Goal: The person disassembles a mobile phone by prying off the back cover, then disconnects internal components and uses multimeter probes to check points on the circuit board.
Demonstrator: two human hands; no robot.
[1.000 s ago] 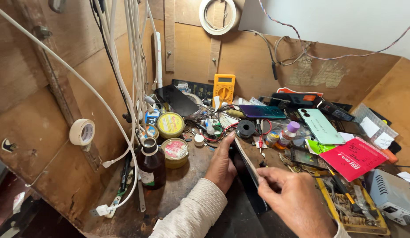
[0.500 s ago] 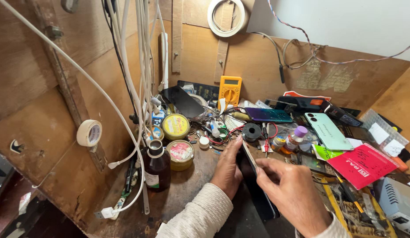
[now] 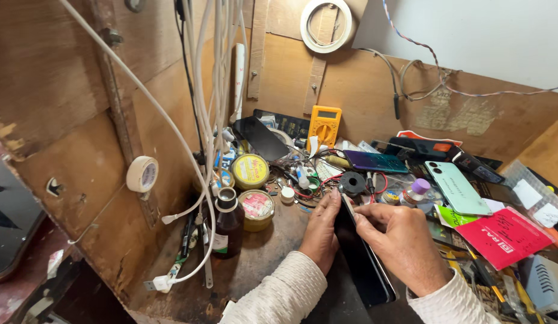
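My left hand (image 3: 322, 231) grips the left edge of a black smartphone (image 3: 363, 264) held on edge over the wooden bench. My right hand (image 3: 402, 240) holds the phone's right side, thumb and forefinger pinching near its top corner. Both sleeves are cream knit. Just beyond the phone lie a black round part (image 3: 352, 182), red wires and small bottles. The phone's lower end points toward me.
A brown glass bottle (image 3: 229, 222) and two round tins (image 3: 250, 170) stand left of my hands. A yellow multimeter (image 3: 324, 125), a mint green phone (image 3: 457, 187), a dark blue phone (image 3: 375, 161), a red packet (image 3: 508, 236) and white cables (image 3: 214, 108) crowd the bench.
The view has shifted closer and slightly right. My hands still hold the black phone, now turned more on edge, with the right fingers moved up toward its top corner.
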